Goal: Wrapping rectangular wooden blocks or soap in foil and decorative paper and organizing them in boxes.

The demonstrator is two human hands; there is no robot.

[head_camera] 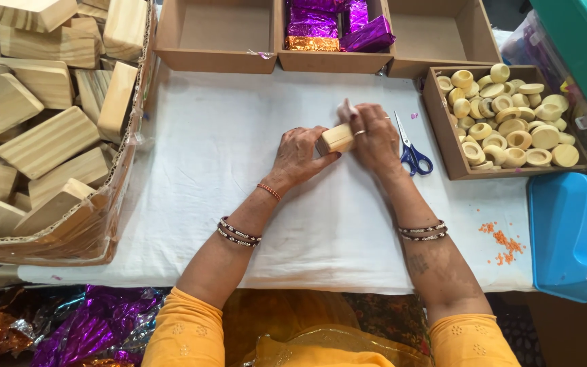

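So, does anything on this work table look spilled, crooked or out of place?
Yes, one small thing: orange crumbs or grains lie scattered on the white cloth, near the blue tape dispenser. Their kind is unclear. Both hands, left hand and right hand, hold a small pale wooden block; the blue-handled scissors lie beside them.

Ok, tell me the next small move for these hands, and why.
Probably set the wooden block flat on the white cloth: both the left hand and right hand grip it, still bare, while wrapped purple packs fill a box.
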